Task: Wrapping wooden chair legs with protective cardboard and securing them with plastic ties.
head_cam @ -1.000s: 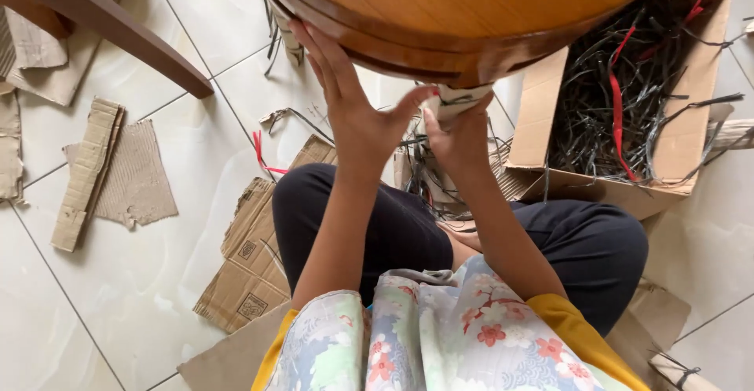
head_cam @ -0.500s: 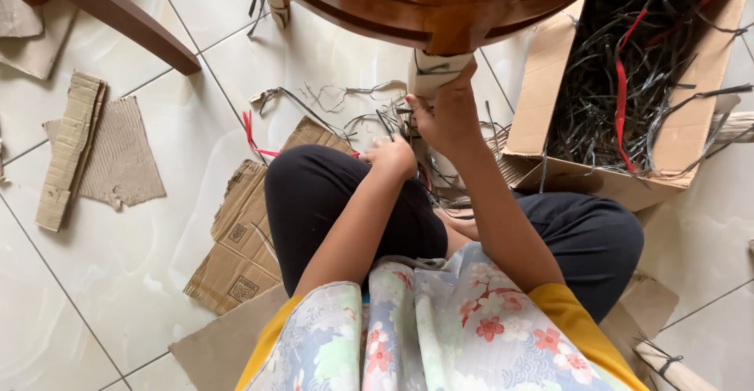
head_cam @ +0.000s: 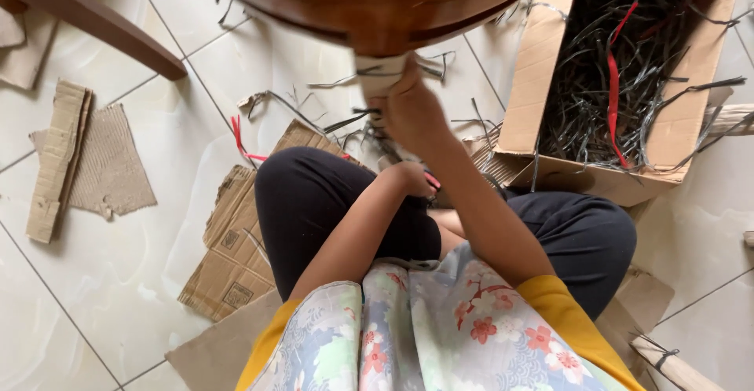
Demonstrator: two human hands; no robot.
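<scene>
— Where are my hands?
— My right hand (head_cam: 412, 112) is raised ahead of me, arm stretched forward, fingers curled closed, blurred.
— And the left?
— My left hand (head_cam: 412, 179) sits low by my knee, elbow bent, fist loosely closed.

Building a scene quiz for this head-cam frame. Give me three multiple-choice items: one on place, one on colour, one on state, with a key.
1. Where does the open cardboard box stand?
A. on the person's right, on the floor
B. on the wooden table
C. on the person's lap

2. What colour are most of the strips in the box?
A. white
B. dark grey to black, with a few red
C. green

3. What is the right hand doing?
A. lying flat on the tiles
B. gripping the pale wrapped table leg
C. reaching inside the box

Key: 1 A, the box sits on the tiles at upper right; 2 B, dark strips fill it, with red ones among them; 3 B, the fingers close round the leg under the tabletop.
</scene>
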